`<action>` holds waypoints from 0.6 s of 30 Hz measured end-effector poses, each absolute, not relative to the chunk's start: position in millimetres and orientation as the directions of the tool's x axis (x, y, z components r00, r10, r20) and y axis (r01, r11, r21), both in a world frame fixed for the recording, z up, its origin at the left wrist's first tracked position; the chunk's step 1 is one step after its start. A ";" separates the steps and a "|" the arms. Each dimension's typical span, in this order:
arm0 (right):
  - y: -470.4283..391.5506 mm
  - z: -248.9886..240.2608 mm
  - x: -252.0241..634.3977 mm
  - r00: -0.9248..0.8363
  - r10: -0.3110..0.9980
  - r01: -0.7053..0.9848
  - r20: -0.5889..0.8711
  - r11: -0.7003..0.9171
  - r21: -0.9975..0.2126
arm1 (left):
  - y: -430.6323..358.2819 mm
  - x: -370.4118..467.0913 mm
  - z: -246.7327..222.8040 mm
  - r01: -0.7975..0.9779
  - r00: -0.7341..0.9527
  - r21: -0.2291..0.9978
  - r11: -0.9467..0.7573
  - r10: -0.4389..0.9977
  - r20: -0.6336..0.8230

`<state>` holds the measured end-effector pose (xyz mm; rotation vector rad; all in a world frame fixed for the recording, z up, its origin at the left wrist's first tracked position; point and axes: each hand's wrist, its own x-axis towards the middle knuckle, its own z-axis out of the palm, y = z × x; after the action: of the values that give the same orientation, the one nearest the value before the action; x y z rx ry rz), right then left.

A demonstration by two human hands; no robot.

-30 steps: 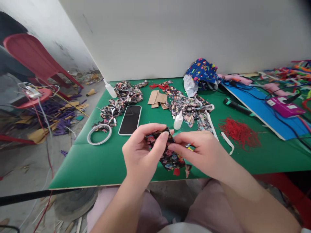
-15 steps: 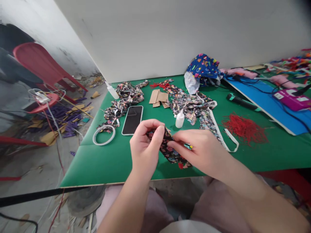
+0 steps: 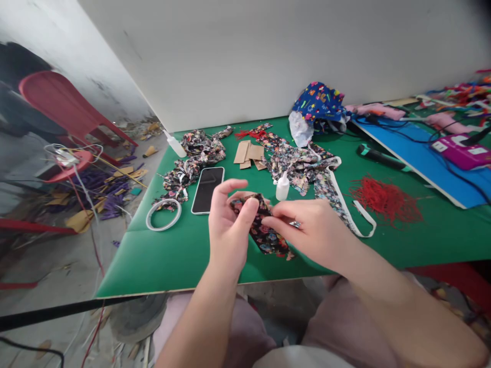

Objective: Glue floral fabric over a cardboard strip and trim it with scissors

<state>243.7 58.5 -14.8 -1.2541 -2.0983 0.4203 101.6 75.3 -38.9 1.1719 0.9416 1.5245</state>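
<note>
A small dark floral cloth piece (image 3: 268, 239) is held between both hands above the green table (image 3: 161, 263). My left hand (image 3: 233, 220) grips its upper left end, thumb on top and index finger raised. The fingertips of my right hand (image 3: 307, 227) pinch its right edge; a small shiny bit shows by those fingers, too small to name. Just beyond the hands stands a white squeeze bottle (image 3: 283, 187). A phone (image 3: 208, 190) and a white tape ring (image 3: 163, 214) lie to the left. Behind are brown card pieces (image 3: 249, 154) and floral fabric (image 3: 295, 163).
At the right lie red threads (image 3: 385, 199), a dark cutter (image 3: 383, 157), a blue board (image 3: 425, 158) and a magenta device (image 3: 462, 152) with cables. Blue patterned cloth (image 3: 318, 105) sits at the back. Another bottle (image 3: 175, 145) leans at the back left. A red chair (image 3: 69, 105) stands beyond.
My left index finger has lifted off the cloth and stretched out. The cloth piece has turned slightly, its lower end shifting a little to the left. My right hand still pinches it.
</note>
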 end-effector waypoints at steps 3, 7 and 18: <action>62.0 -15.9 245.0 -0.275 0.895 0.622 0.352 0.445 -0.644 | 81.0 100.4 -38.3 -0.330 0.059 0.942 -0.062 0.995 0.086; 65.6 -13.6 269.0 -0.317 0.909 0.626 0.270 0.415 -0.660 | 88.1 95.9 -37.3 -0.386 -0.033 0.920 -0.074 0.997 0.066; 44.2 -61.2 319.2 -0.236 0.917 0.969 -0.320 0.247 -0.008 | 85.1 88.8 -28.9 -0.291 0.044 0.956 0.033 0.999 -0.021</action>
<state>319.2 44.2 -61.2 -2.0698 -2.6665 0.3508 88.8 85.1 -28.9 0.9893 0.9737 1.2851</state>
